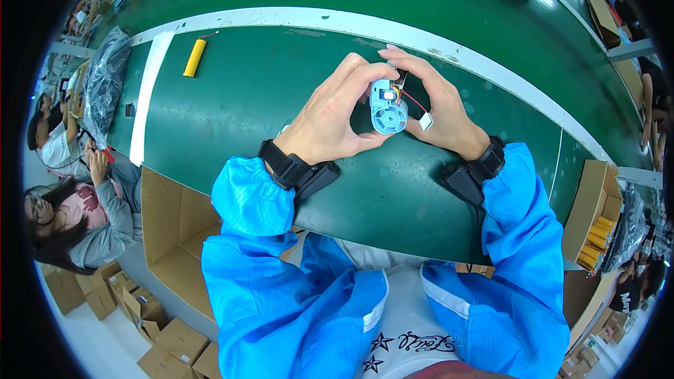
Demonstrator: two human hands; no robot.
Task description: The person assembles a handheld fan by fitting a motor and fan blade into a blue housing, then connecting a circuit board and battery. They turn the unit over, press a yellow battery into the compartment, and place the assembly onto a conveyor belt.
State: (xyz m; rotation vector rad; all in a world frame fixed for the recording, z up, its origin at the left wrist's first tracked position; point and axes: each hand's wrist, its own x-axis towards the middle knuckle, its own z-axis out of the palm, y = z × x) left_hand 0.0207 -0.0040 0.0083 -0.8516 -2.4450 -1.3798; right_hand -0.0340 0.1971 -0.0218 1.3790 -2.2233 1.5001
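Between my two hands, above the green table, is a light blue plastic housing (389, 118) with a round, spoked lower end and small electronic parts inside. My left hand (330, 109) grips its left side, thumb near the round end and fingers at the top. Around the upper right, my right hand (446, 102) closes with its fingertips on the top of the housing. A red wire runs from the housing to a small white connector (425, 121) beside my right thumb. What lies under the fingertips is partly hidden.
A yellow cylindrical battery (194, 58) with a wire lies at the far left of the green table (246, 119). Cardboard boxes stand at the left (175, 217) and right; the right box (597, 200) holds several yellow cylinders. A white-edged conveyor strip (365, 24) runs behind. Other people sit at the left.
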